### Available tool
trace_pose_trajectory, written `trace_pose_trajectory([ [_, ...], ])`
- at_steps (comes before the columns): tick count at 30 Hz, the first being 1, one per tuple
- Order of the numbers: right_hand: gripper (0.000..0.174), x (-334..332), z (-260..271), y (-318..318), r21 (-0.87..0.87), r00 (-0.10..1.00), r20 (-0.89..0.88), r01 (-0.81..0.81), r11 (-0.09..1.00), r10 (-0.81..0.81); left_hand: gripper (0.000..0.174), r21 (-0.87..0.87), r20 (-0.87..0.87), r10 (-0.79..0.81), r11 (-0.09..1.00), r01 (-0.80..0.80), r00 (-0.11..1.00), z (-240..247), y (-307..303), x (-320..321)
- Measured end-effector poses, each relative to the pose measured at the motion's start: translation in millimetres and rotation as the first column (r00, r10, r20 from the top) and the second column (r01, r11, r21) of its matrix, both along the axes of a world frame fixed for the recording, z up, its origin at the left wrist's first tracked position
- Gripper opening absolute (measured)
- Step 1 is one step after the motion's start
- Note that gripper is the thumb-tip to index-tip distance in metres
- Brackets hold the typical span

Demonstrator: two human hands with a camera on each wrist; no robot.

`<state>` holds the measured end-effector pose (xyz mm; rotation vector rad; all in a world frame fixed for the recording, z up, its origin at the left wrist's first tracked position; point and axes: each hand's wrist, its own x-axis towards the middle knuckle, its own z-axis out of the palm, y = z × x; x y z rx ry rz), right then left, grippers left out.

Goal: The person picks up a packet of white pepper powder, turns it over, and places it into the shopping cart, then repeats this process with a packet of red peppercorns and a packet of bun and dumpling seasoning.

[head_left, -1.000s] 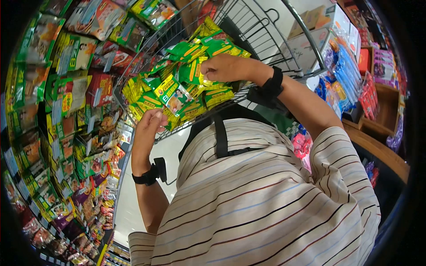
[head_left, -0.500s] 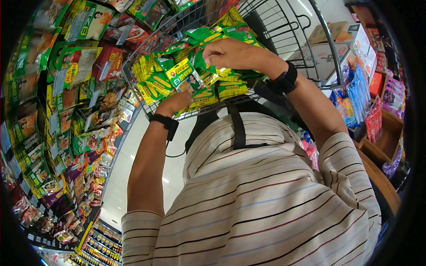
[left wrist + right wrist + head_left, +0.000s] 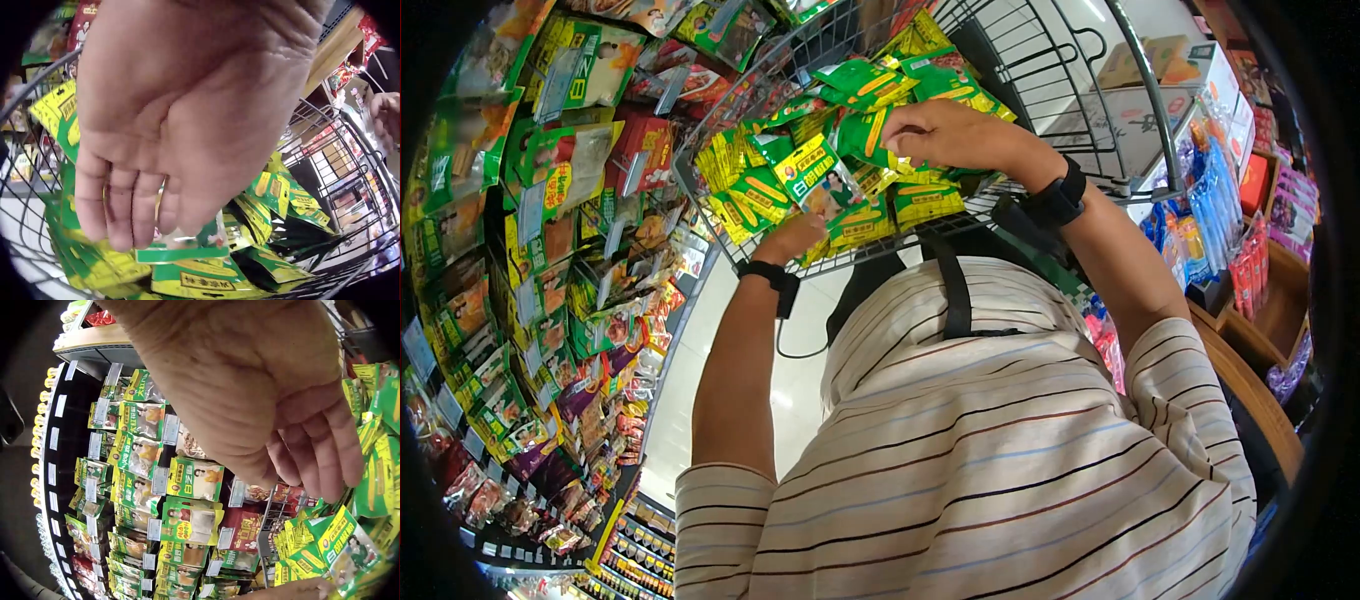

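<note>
Many green-and-yellow seasoning packets [image 3: 865,85] lie heaped in a wire shopping cart [image 3: 1170,165]. On the near side of the heap is a spice packet [image 3: 812,172] with large white characters and a picture of a person, leaning with its front upward. My left hand [image 3: 793,240] is at this packet's lower edge; the left wrist view shows its fingers extended downward over the packet, with the thumb hidden. Above the heap's right part, my right hand [image 3: 960,138] hangs with loosely bent fingers and holds nothing visible.
Shelves of hanging spice packets [image 3: 550,180] rise close along the left side. To the right stand white cartons [image 3: 1190,105], blue packets [image 3: 1215,190], red packets [image 3: 1250,270] and a wooden display stand [image 3: 1285,315].
My left hand has moved up and right from the cart's near left edge to the spice packet. The right hand stays over the heap. The head view has shifted slightly.
</note>
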<state>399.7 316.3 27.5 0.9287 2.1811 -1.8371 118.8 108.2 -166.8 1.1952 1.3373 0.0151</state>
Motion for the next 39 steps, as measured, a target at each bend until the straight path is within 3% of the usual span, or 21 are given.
trace_pose_trajectory([
  [3, 0.025, -0.4, -1.3, 0.5, -0.014, 1.000, 0.018, -0.007, 1.000, 0.007, 0.024, -0.093, -0.256, 0.056, 0.992, -0.082, 0.965, -6.4, 3.7, -27.2],
  [5, 0.025, -3.6, -1.9, 0.8, -0.015, 1.000, 0.026, -0.009, 1.000, 0.009, 0.019, -0.094, -0.333, 0.068, 0.990, -0.105, 0.941, -19.9, -1.1, -44.5],
  [8, 0.026, -6.8, -1.5, 0.1, -0.020, 0.999, 0.035, -0.013, 1.000, 0.013, 0.018, -0.080, -0.379, -0.117, 0.992, 0.093, 0.918, -17.1, -3.5, -44.0],
  [12, 0.027, -5.4, -4.0, -1.0, -0.045, 0.999, 0.036, -0.009, 0.999, 0.011, 0.023, 0.030, -0.598, -0.257, 0.939, 0.341, 0.759, -23.6, -19.0, -25.2],
  [13, 0.027, -4.4, -4.6, -0.5, -0.054, 0.999, 0.031, -0.005, 0.999, 0.006, 0.032, 0.007, -0.579, -0.276, 0.939, 0.343, 0.767, -9.8, -17.4, -20.0],
  [19, 0.027, -0.7, -9.0, -1.5, -0.065, 0.996, 0.078, 0.046, 0.997, -0.041, 0.009, 0.111, -0.699, -0.297, 0.853, 0.509, 0.651, -18.7, -27.8, -13.7],
  [26, 0.026, 4.4, -10.1, -3.3, -0.035, 0.996, 0.082, 0.050, 0.998, -0.047, 0.016, 0.035, -0.738, -0.471, 0.689, 0.724, 0.484, -32.4, -27.8, -13.8],
  [35, 0.021, -0.6, -9.2, -11.7, 0.011, 0.999, 0.035, 0.003, 1.000, -0.003, 0.015, 0.047, -0.698, -0.522, 0.651, 0.758, 0.491, 5.0, -30.5, -7.4],
  [39, 0.020, -13.7, -10.9, -18.8, 0.002, 1.000, 0.002, -0.010, 1.000, 0.010, 0.013, 0.125, -0.644, -0.453, 0.732, 0.670, 0.616, 54.3, -27.8, -8.7],
])
